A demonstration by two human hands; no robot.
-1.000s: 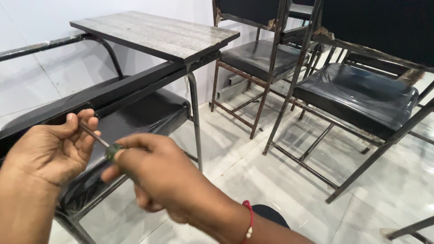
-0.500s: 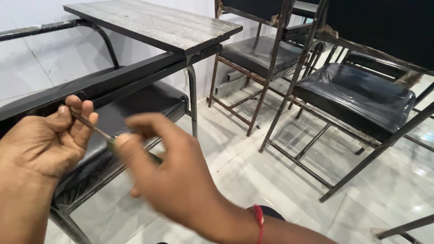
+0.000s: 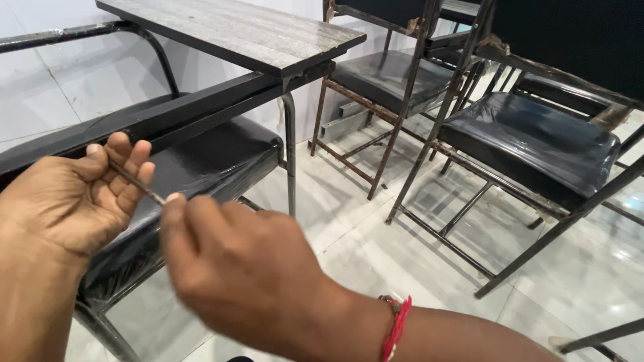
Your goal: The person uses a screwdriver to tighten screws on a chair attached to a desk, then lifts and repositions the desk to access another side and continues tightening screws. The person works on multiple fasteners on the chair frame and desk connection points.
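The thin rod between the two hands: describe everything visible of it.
The thin rod is slim, straight and dark, metallic-looking, with a paler lower end. It slants down to the right. The left hand pinches its upper end between thumb and fingers; the right hand, blurred, meets its lower end at the fingertips. Behind it lies a black plastic-wrapped seat. Both ends are hidden.

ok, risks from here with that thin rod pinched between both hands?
1. The rod is held only at the left hand's fingertips and by the right hand's fingertip end; it could slip and drop to the tiled floor.
2. The right hand is motion-blurred and hides the rod's near end, so a misgrip or fingertip poke seems possible.
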